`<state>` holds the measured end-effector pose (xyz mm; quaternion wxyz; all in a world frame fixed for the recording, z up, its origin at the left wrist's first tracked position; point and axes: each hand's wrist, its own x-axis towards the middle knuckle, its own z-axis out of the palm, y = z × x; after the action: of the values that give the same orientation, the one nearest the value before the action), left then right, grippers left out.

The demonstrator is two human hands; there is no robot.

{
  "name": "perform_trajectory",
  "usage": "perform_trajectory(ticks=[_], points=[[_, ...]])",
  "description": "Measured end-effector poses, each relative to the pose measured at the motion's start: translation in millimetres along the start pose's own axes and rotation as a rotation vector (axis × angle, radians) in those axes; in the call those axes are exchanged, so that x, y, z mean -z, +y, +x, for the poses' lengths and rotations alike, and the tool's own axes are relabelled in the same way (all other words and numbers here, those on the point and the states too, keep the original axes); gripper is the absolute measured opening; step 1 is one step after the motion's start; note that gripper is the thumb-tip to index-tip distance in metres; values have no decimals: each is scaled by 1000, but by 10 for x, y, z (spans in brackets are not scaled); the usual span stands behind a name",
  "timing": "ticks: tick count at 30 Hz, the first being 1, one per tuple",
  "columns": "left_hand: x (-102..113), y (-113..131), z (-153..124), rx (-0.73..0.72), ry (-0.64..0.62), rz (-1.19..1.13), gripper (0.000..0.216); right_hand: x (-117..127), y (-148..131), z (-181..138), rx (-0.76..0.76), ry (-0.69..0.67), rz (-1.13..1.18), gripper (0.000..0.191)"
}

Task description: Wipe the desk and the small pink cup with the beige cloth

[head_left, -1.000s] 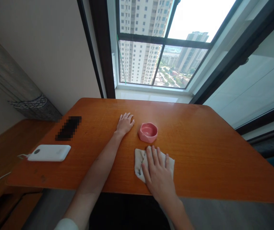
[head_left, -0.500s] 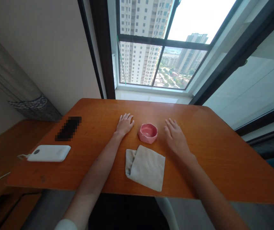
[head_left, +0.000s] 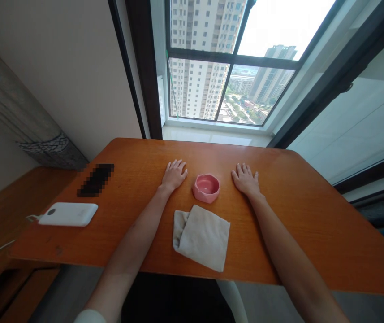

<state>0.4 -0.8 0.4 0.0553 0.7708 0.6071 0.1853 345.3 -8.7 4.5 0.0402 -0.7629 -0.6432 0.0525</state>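
My left hand [head_left: 174,175] lies flat on the orange wooden table [head_left: 299,215], palm down, fingers apart, just left of a small pink bowl [head_left: 206,188]. My right hand [head_left: 245,179] rests flat on the table to the right of the bowl, fingers spread, holding nothing. A folded beige cloth [head_left: 201,236] lies on the table in front of the bowl, between my forearms, touched by neither hand.
A white power bank [head_left: 68,214] with a cable lies at the table's left side, behind it a dark blurred-out flat object [head_left: 95,180]. A window [head_left: 225,67] with tall buildings outside stands beyond the far edge. A lower wooden surface [head_left: 6,202] adjoins on the left.
My right hand has lifted off the cloth and moved forward to rest flat to the right of the pink bowl. The cloth lies free, shifted slightly left. My left hand has stayed put.
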Motion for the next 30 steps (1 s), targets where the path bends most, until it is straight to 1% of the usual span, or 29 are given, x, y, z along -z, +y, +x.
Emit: perform_trajectory(ticks=[30], points=[[0, -8, 2, 1, -6, -6, 50, 9, 0, -14, 7, 7, 1, 77]])
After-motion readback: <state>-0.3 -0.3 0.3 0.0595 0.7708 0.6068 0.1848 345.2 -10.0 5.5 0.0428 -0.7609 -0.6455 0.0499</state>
